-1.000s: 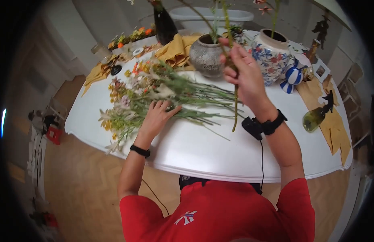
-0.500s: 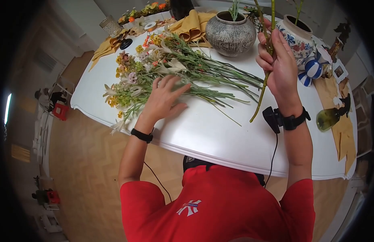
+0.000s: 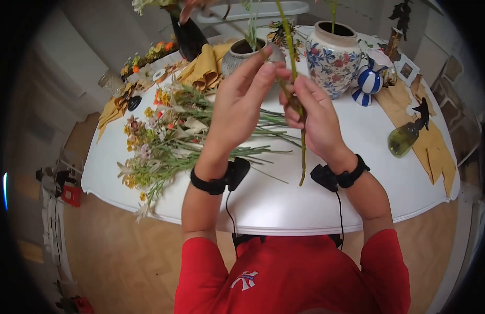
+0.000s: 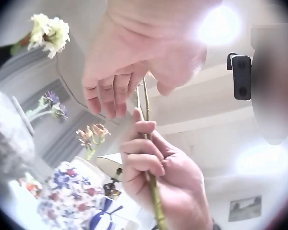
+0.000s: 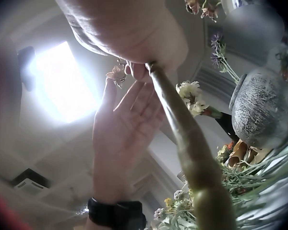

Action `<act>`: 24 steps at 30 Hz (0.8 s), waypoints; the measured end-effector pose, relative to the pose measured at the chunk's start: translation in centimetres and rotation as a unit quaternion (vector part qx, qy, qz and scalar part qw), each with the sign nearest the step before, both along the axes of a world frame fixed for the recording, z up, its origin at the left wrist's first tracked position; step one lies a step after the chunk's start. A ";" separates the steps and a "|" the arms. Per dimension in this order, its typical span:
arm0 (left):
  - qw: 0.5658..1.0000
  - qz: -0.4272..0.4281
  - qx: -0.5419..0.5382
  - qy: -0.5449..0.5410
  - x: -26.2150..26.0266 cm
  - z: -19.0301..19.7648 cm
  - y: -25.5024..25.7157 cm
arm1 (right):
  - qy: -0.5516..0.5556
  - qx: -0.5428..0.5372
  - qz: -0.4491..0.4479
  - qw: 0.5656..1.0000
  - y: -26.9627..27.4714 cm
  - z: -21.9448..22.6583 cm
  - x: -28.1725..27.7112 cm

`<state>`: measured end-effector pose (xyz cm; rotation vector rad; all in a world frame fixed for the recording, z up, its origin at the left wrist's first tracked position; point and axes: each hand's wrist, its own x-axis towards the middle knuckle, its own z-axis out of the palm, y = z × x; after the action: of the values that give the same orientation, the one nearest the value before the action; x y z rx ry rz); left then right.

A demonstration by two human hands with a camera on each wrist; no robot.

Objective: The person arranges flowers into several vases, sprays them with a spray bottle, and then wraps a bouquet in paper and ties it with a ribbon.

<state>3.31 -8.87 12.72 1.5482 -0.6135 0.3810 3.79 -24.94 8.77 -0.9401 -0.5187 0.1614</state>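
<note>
My right hand (image 3: 318,118) grips a thick green flower stem (image 3: 303,165) that forks above the fingers; its lower end hangs over the table. One thinner branch leans up to the left, with a peach-coloured blossom (image 5: 116,75) showing in the right wrist view. My left hand (image 3: 237,107) is raised beside it, fingers loosely extended and fingertips close to the branches, in the left wrist view just above the right hand (image 4: 175,184). Below and left of the hands lies a heap of artificial flowers (image 3: 159,136) with green stems pointing right.
On the white table (image 3: 263,204), a grey textured vase (image 5: 264,108) and a floral-patterned vase (image 3: 334,63) stand at the back, each with flowers. A dark bottle vase (image 3: 187,34) is at back left. To the right are a blue-striped vase (image 3: 370,81), tan paper (image 3: 433,162) and a green spray bottle (image 3: 403,138).
My left hand has lifted off the flower heap and moved up and right to the forked stem. The right hand keeps its grip on the stem. The head view has shifted.
</note>
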 end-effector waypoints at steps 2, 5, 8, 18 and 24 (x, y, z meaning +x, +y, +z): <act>0.999 -0.026 0.004 0.020 0.9 0.3 -1.2 | -0.010 -0.052 -0.005 0.999 -0.8 -0.5 -0.3; 0.992 -0.094 -0.022 0.081 1.4 0.5 -2.3 | -0.026 -0.098 -0.007 0.995 -2.2 -0.7 -0.5; 0.983 -0.137 -0.065 0.104 1.4 0.2 -3.4 | -0.043 -0.117 -0.048 0.991 -2.9 -0.2 -1.3; 0.991 -0.129 -0.014 0.029 2.0 -1.1 -4.5 | -0.142 -0.353 -0.081 0.921 -6.4 2.2 -0.7; 0.996 -0.071 0.011 -0.054 1.9 -0.3 -2.6 | -0.131 -0.308 -0.149 0.930 -9.1 7.3 0.0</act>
<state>5.26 -11.44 12.38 1.5012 -0.8099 0.3534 3.75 -34.00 16.11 -1.6599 -0.5739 -0.0882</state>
